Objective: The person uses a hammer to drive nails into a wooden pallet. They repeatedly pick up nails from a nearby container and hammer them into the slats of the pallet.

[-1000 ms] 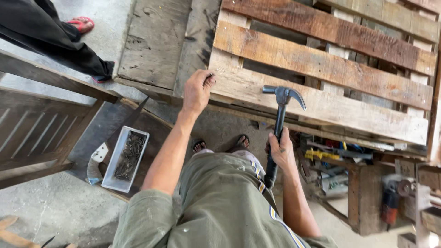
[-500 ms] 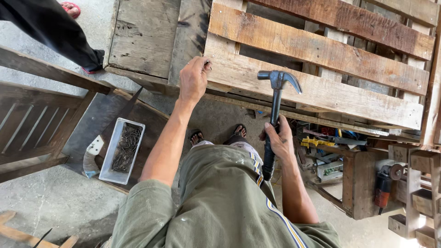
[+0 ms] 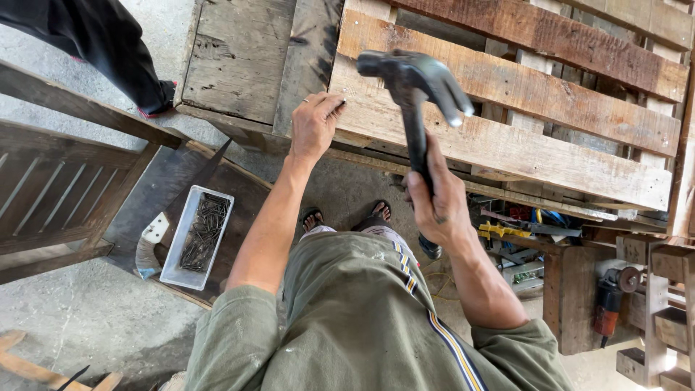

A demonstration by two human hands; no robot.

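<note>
Left fingers [image 3: 329,107] pinch something thin, likely a nail, against the near plank [image 3: 499,148] of the pallet; the left hand [image 3: 315,127] has stayed there. The right hand [image 3: 438,206] grips the hammer [image 3: 413,80], which has risen and swung closer over the last second, cocked for a strike. A tray of nails [image 3: 197,235] sits below left.

Soft, even daylight, faint shadows; slight motion blur, wide-angle edge distortion.
</note>
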